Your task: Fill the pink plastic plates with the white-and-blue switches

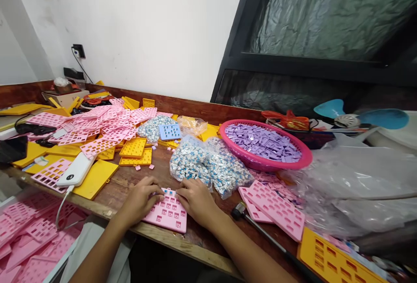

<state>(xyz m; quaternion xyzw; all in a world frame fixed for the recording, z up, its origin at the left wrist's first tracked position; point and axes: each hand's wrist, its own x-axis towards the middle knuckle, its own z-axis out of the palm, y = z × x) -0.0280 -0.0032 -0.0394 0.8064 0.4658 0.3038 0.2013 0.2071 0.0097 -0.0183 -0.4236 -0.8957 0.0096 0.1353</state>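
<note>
A pink plate [171, 213] with rows of square recesses lies at the front edge of the table, tilted slightly. Small blue switch-like pieces [168, 192] sit in its top row. My left hand [143, 198] is closed at the plate's upper left side, fingertips curled over its edge. On the upper right side, my right hand [197, 198] grips the plate with bent fingers. Anything small between the fingertips is hidden. Just beyond lie clear bags of white and blue small pieces [190, 159]. A light blue plate [170, 132] fitted with pieces rests against another bag.
A pink basket [265, 163] holds purple tiles. Pink plates [276, 209] and a black-headed hammer [240, 210] lie at right, near plastic bags [355, 179]. Pink grids [104, 122], yellow plates [96, 179] and a white power bank [76, 170] cover the left.
</note>
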